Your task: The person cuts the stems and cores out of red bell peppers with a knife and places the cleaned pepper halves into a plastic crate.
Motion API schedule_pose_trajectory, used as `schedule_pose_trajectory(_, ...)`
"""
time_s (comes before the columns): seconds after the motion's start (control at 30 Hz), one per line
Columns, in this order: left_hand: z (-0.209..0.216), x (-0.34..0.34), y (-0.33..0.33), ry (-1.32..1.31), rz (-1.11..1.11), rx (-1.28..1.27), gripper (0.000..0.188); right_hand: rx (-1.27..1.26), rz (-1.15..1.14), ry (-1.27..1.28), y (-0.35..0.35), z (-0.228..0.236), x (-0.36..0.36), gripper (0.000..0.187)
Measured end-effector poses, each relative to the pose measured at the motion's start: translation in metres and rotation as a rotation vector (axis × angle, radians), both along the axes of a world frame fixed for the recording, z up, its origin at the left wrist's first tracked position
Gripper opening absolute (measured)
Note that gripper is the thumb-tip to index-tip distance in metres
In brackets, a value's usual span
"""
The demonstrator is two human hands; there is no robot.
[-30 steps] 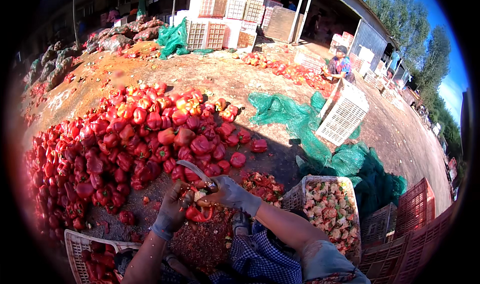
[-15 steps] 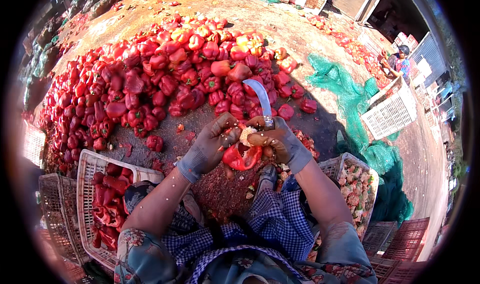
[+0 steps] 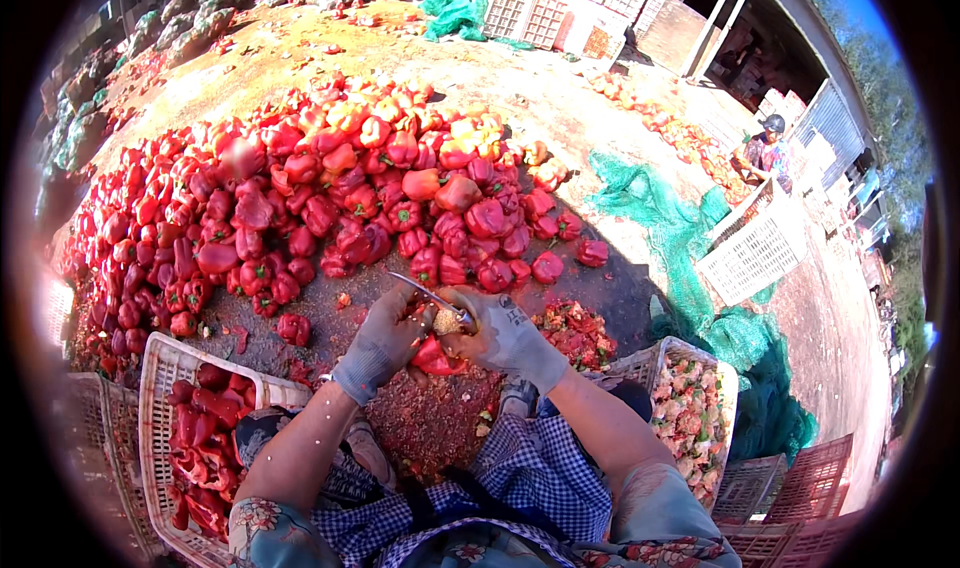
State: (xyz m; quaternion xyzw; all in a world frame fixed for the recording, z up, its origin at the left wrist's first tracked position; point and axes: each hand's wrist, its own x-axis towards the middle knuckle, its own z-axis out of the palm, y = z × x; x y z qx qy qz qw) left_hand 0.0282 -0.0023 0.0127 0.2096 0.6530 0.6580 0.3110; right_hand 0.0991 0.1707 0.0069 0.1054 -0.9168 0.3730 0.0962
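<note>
Head view, left to right. Far left of the left hand, low: a pale crate (image 3: 150, 423) with cut red peppers (image 3: 205, 443) in it. Beyond the left hand, ahead and leftward: a big heap of whole peppers (image 3: 300, 183), mostly red. Left hand (image 3: 385, 343), grey-gloved, fingers curled in on a red pepper (image 3: 437, 358), which sits between the two hands, slightly below their fingertips. A pale seedy core (image 3: 447, 321) shows at its top, between the hands. Curved knife (image 3: 422, 288): the blade stood up half a second ago; now it slants leftward over the left hand's fingertips. The pepper's hollow, plain to see then, is now mostly covered, so I judge the work is close in at the core; any cut cannot be told. Right hand (image 3: 505, 343), also gloved, is clamped round the knife handle, close against the core. Just right of it, red scraps (image 3: 575, 333) on the ground; further right, a crate (image 3: 640, 368) of pale cores (image 3: 685, 423), then green netting (image 3: 765, 353).
</note>
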Motion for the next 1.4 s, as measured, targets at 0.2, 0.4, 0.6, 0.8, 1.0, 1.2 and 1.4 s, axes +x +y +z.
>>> schedule_pose_trajectory(0.2,0.008,0.001,0.006,0.090,-0.020,-0.029,0.015,0.002,-0.028,0.002,0.005,-0.007,-0.001,0.040)
schedule_pose_trajectory(0.4,-0.005,0.003,0.013,0.343,-0.001,-0.057,0.009,-0.308,-0.151,-0.067,0.018,-0.026,0.002,0.039)
schedule_pose_trajectory(0.6,-0.010,0.001,0.013,0.463,0.047,-0.082,0.010,-0.873,-0.241,-0.408,0.006,0.005,0.004,0.034)
schedule_pose_trajectory(0.8,-0.012,-0.001,0.013,0.420,0.087,-0.086,0.013,-0.870,-0.214,-0.337,0.003,0.011,0.003,0.032)
schedule_pose_trajectory(1.0,-0.012,0.000,0.015,0.131,0.111,-0.130,0.014,0.029,-0.263,0.268,0.004,-0.008,-0.004,0.035)
schedule_pose_trajectory(1.2,-0.003,-0.007,0.000,0.030,0.150,0.017,0.015,-0.270,-0.426,0.047,0.026,0.017,0.004,0.031)
schedule_pose_trajectory(1.4,0.007,-0.046,-0.057,0.268,0.226,-0.070,0.016,-0.251,-0.592,0.131,0.072,0.062,0.059,0.027)
